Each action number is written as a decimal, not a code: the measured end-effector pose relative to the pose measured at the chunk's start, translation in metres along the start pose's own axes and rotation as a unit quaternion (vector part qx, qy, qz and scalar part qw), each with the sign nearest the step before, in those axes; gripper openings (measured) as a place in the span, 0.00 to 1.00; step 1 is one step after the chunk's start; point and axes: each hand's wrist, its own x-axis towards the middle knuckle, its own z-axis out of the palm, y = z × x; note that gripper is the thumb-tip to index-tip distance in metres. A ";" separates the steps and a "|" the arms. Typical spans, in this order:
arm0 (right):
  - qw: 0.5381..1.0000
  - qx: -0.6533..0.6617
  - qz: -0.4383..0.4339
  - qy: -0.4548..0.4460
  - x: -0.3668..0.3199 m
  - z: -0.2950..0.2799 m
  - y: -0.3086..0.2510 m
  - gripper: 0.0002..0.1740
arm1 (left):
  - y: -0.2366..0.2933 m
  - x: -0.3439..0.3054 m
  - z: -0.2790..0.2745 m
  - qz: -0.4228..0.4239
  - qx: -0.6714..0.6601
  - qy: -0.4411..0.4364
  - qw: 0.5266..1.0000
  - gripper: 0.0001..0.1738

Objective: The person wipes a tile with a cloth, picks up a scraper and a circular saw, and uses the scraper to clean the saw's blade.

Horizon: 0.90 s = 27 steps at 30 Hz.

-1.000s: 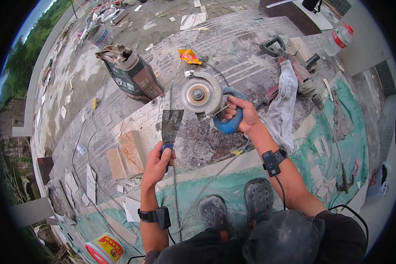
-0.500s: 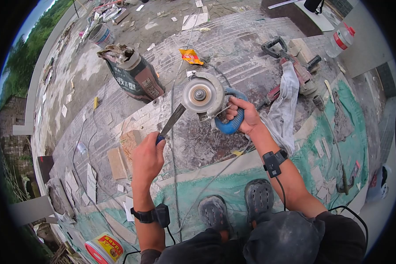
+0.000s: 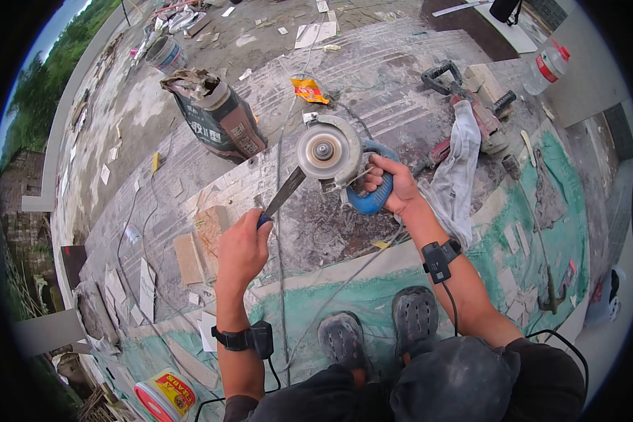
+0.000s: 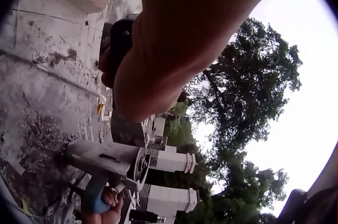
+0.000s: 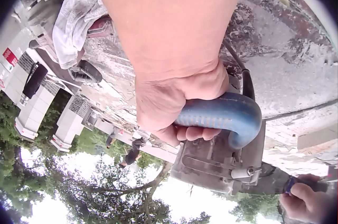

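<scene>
My right hand (image 3: 399,188) grips the blue handle (image 5: 227,114) of a circular saw (image 3: 352,144), held up with its round disc facing upward. My left hand (image 3: 242,247), back of the hand uppermost, holds a putty knife (image 3: 287,191) by its blue handle. The knife's blade is turned edge-on, its tip right at the lower left rim of the disc. In the right wrist view the putty knife (image 5: 270,180) shows beside the saw's metal body, with the left hand (image 5: 303,203) behind it. The forearm covers most of the left wrist view; there the saw (image 4: 105,158) appears below.
A torn dark bag (image 3: 221,126) stands at the left. A red power tool (image 3: 478,116) with a grey-white cloth (image 3: 459,169) lies on the right, near a plastic bottle (image 3: 545,68). Cords cross the dusty board; tile pieces (image 3: 190,259) lie left, and a white bucket (image 3: 163,397) stands lower left.
My left hand has turned over, swinging the putty knife from flat and upright to edge-on, and brought its tip up to the disc. The right hand keeps the saw nearly still.
</scene>
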 end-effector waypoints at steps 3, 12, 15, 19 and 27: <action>1.000 -0.007 -0.005 0.000 0.000 -0.001 0.000 0.08 | -0.001 0.000 -0.001 -0.002 -0.006 0.000 1.000 0.13; 1.000 -0.011 -0.009 0.007 0.000 0.000 -0.001 0.06 | -0.002 -0.005 -0.015 0.011 -0.063 0.042 0.997 0.14; 1.000 -0.018 -0.010 0.015 -0.001 0.003 -0.001 0.07 | -0.009 -0.008 -0.015 0.053 -0.089 0.079 0.991 0.15; 1.000 -0.020 -0.010 0.005 0.002 -0.003 -0.001 0.06 | -0.009 -0.010 -0.007 -0.080 -0.317 0.015 0.945 0.15; 1.000 -0.005 -0.001 -0.002 0.001 0.000 0.000 0.08 | -0.002 -0.005 0.031 -0.147 -0.449 0.006 0.881 0.16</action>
